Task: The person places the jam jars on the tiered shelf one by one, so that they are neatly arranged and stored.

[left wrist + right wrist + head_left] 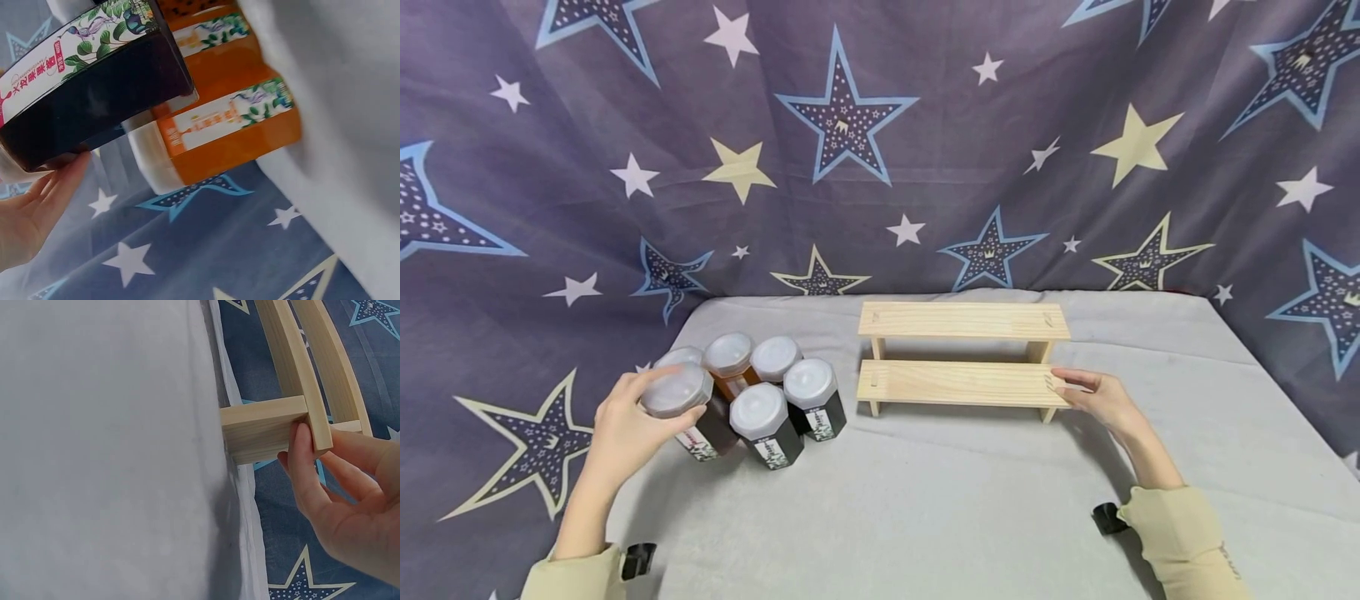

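Note:
My left hand (634,423) grips a dark jar (721,429) by its frosted lid, thumb and fingers on opposite sides. The left wrist view shows this dark jar (103,100) tilted, its label printed with leaves, and an amber jar (237,147) beyond it. At the right end of a two-tier wooden rack (955,383), my right hand (1105,402) pinches the lower board. Up close in the right wrist view, the thumb lies under the board and the fingers (353,475) reach round its end.
Beside the held jar stand other lidded jars, among them a dark jar (767,427), another dark jar (816,402) and an amber one (730,362). A light grey cloth (910,517) covers the table. Behind it hangs a star-patterned curtain (925,183).

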{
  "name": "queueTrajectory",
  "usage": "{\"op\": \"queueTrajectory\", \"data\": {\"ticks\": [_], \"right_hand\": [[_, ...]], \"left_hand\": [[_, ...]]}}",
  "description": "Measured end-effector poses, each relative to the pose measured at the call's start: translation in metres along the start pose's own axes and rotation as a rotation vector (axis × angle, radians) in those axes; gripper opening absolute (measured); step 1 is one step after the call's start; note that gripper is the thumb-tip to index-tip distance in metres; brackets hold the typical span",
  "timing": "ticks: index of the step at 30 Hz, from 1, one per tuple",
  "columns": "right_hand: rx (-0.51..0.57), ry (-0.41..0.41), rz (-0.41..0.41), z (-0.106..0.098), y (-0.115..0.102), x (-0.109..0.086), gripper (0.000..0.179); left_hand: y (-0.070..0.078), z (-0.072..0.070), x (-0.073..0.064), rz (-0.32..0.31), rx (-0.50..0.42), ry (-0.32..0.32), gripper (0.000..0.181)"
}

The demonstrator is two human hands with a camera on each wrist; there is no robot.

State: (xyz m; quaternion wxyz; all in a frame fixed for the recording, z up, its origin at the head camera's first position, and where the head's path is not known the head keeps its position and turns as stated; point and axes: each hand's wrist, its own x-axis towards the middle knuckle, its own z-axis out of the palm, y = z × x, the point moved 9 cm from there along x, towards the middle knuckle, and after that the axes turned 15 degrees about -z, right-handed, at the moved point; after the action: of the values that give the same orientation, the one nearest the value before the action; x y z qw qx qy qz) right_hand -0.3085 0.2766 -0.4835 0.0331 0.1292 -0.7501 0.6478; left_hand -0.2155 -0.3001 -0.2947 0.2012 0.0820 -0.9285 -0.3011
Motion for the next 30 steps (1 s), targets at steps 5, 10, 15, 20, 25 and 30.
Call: {"op": "queueTrajectory", "data": {"ticks": [5,10,15,20,25,30], "right_hand": [[0.001,-0.024,-0.016,0.004,-0.01,-0.002,0.044],[-0.019,-0.048,-0.034,0.009,-0.021,-0.004,0.041],[-0.056,-0.034,-0.009,0.006,-0.016,-0.004,0.043],[-0.051,-0.024,-0.018,0.001,-0.003,-0.001,0.05],[-0.058,-0.006,0.0,-0.002,0.007,0.001,0.065],[-0.061,-0.005,0.007,-0.002,0.006,0.001,0.076]], "left_hand": [[0.005,-0.009,0.005,-0.011,-0.008,0.005,0.055],[0.012,-0.018,0.012,-0.011,-0.03,0.026,0.055],[0.019,-0.026,0.02,-0.034,-0.031,0.048,0.055],[0.027,-0.032,0.026,-0.059,-0.003,0.074,0.056],[0.037,-0.035,0.031,-0.09,-0.007,0.067,0.055],[0.051,-0.035,0.035,-0.097,-0.045,0.079,0.054]]}}
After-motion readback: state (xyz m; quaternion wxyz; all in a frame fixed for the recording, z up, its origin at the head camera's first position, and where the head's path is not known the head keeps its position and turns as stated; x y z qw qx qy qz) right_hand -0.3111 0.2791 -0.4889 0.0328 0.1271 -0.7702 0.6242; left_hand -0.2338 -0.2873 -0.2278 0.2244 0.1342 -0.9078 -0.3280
